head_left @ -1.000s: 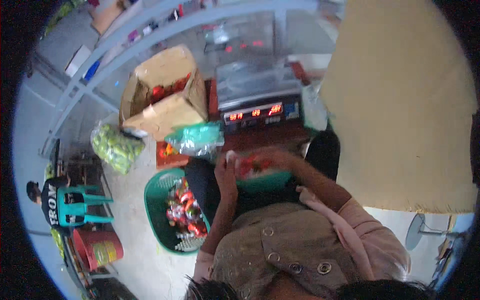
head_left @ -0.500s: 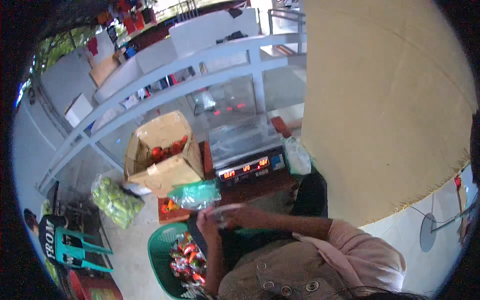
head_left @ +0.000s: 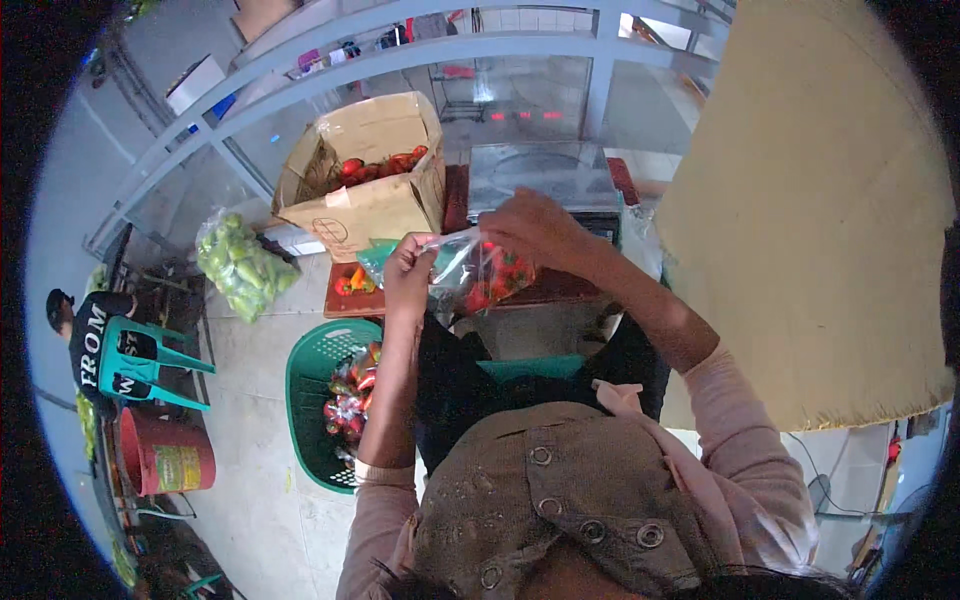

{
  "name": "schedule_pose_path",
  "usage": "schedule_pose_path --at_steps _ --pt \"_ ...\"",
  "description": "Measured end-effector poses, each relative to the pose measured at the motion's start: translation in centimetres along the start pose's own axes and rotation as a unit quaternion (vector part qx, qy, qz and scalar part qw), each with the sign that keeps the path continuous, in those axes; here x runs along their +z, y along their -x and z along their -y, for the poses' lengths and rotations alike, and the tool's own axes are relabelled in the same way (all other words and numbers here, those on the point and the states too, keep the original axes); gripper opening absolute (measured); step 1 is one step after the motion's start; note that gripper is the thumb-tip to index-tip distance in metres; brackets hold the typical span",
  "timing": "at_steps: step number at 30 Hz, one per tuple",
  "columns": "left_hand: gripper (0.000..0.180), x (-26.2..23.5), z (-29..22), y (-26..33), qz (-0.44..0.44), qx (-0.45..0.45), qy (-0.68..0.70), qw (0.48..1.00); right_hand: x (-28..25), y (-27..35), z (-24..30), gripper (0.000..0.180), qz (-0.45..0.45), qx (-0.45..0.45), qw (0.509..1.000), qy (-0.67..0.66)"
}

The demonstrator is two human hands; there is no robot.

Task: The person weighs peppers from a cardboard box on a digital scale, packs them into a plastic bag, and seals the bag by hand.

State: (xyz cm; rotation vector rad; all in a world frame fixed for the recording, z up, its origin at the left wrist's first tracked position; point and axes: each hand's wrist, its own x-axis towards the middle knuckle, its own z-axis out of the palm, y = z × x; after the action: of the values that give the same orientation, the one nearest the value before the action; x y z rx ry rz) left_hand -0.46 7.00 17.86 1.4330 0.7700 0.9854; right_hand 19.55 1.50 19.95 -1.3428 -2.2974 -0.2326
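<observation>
Head camera, straight to the action on the near side of the scale [head_left: 545,165]: at a clear plastic bag [head_left: 455,265] holding red produce [head_left: 505,275], peppers by the look of it, raised between two hands. At the bag's left, with the left hand [head_left: 410,265] clamped, thumb and fingers together on the film. At its right, with the right hand [head_left: 535,232] curled over the upper edge; can't tell whether clamped there, with fingertips hidden.

Handling, then: probably fairly light, limp and slippery in the film, firm and lumpy inside, easily bruised. Best held by the gathered film above the load, or with a palm cupped underneath; likely to sag towards the full end, and liable to tear if yanked.

Now outward: low, to the near left of the scale, into a green basket [head_left: 303,415] of wrapped red and green peppers [head_left: 350,400]. Beneath the scale, onto a dark red bench [head_left: 575,288]. Left of the scale, over to a cardboard box [head_left: 370,215] with more red produce.

And the writing! On the held bag, none to be made out. On the box, a round printed mark. Far left of the scale, on a red bucket [head_left: 130,450], a yellowish printed label [head_left: 178,467]; farther still, bold white lettering across a co-worker's dark shirt [head_left: 93,335]. Beyond the scale, just a small red glow [head_left: 525,116] in the glass, too blurred to read.
</observation>
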Motion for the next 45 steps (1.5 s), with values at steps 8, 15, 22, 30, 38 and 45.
schedule_pose_path --at_steps 8,15,22,30,38,45 --pt "0.009 1.7 -2.9 -1.0 0.043 0.042 0.012 0.998 -3.3 -1.1 0.4 0.013 -0.098 0.012 0.995 -0.03" --pt "0.009 2.8 -5.1 0.4 -0.001 0.042 0.034 0.999 -3.3 -1.8 3.1 0.043 0.029 0.158 0.966 -0.201" --pt "0.013 3.5 -0.6 0.9 0.049 0.148 0.039 0.987 0.7 1.7 3.7 0.049 -0.011 0.151 0.975 -0.16" --pt "0.062 1.5 -2.2 2.6 0.089 0.233 0.044 0.967 -0.9 0.4 3.7 0.026 0.007 0.113 0.942 -0.316" --pt "0.017 6.9 5.7 3.4 0.181 0.242 -0.225 0.926 -6.0 -0.6 0.8 0.031 -0.005 0.179 0.925 -0.334" --pt "0.024 8.5 0.6 3.2 0.209 0.01 -0.034 0.977 -3.9 6.1 -1.4 0.071 -0.081 0.131 0.818 -0.554"
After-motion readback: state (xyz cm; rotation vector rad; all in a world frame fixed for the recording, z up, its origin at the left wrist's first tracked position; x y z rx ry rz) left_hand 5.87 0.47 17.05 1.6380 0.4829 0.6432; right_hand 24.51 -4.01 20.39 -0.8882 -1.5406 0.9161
